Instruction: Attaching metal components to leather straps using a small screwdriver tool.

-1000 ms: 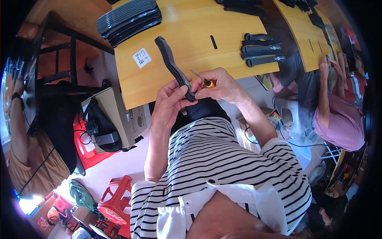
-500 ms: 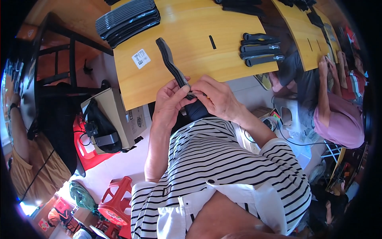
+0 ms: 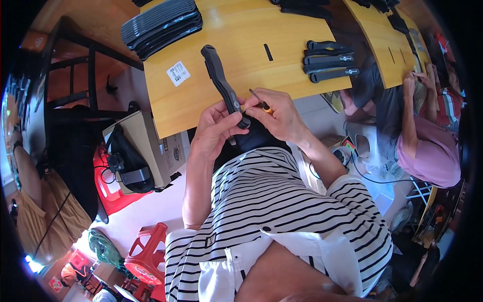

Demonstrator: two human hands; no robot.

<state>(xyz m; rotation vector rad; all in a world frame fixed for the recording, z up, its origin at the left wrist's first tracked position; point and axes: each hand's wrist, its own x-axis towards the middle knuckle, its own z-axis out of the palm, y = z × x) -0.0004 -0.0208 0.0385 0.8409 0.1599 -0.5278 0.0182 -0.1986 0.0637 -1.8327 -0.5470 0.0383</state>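
Note:
My left hand (image 3: 221,123) is closed around the lower end of a black strap (image 3: 217,70), folded in layers, with pale print near the grip. From there the strap slants up and left over the wooden table. My right hand (image 3: 275,111) is closed on a small yellow-handled tool (image 3: 267,107) with a narrow metal tip pointing up and left; its exact kind is partly hidden by the fingers. The right fingertips are right beside the strap, and I cannot tell whether they touch it.
On the wooden table (image 3: 236,30) lie a stack of black straps (image 3: 161,27), a white label (image 3: 178,74), a short black strip (image 3: 268,52) and several folded straps (image 3: 329,63). A cardboard box (image 3: 151,146) stands left. People work at both sides.
My right hand has drawn slightly up and right from the strap's lower end, and the yellow-handled tool now shows. The strap has turned, its broad printed face now visible.

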